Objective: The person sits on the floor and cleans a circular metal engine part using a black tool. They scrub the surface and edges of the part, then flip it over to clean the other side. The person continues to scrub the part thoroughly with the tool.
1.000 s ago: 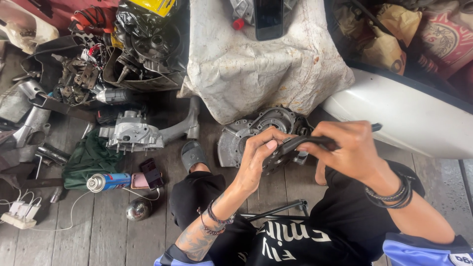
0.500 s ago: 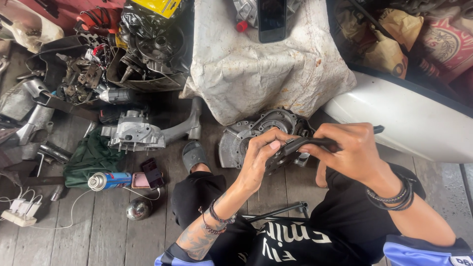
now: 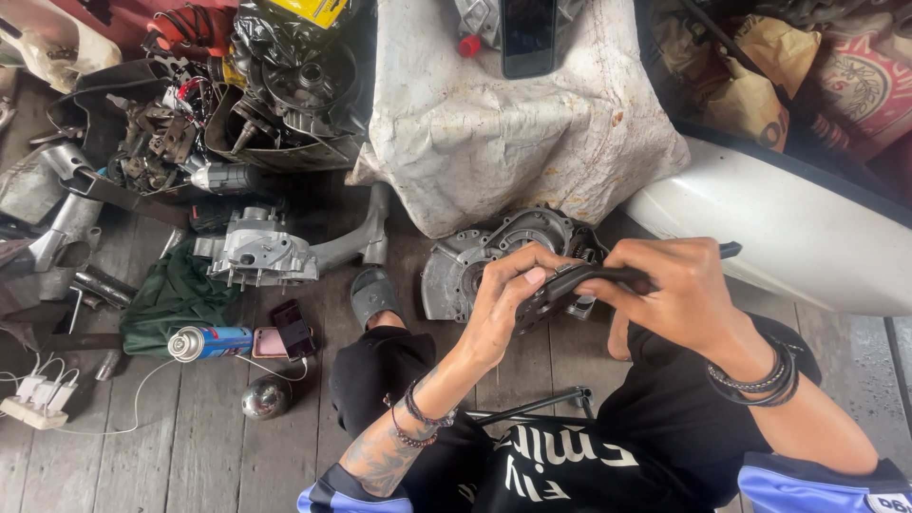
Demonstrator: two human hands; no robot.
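1. Head view looks down on a person seated on a wooden plank floor, both hands raised over the lap.
2. Left hand is curled around a dark metal part, thumb laid on top and fingers wrapped under it, so it is closed on the part.
3. Right hand is closed in a fist around a black tool handle; the handle's far end sticks out past the knuckles toward the white body panel.
4. Handle's near end meets the dark metal part between the 2 hands; how they join is hidden by the fingers.
5. Both hands hang just above a grey engine crankcase cover, which lies on the floor against a crumpled white tarp.
6. On the tarp rests a black phone, beside a red cap.
7. Left of the cover lies a sandal, then a grey engine casing next to a green cloth.
8. Below the cloth lies a blue spray can on its side, touching a pink phone; a round metal ball sits near them.
9. White power strip with plugs lies at the far left edge.
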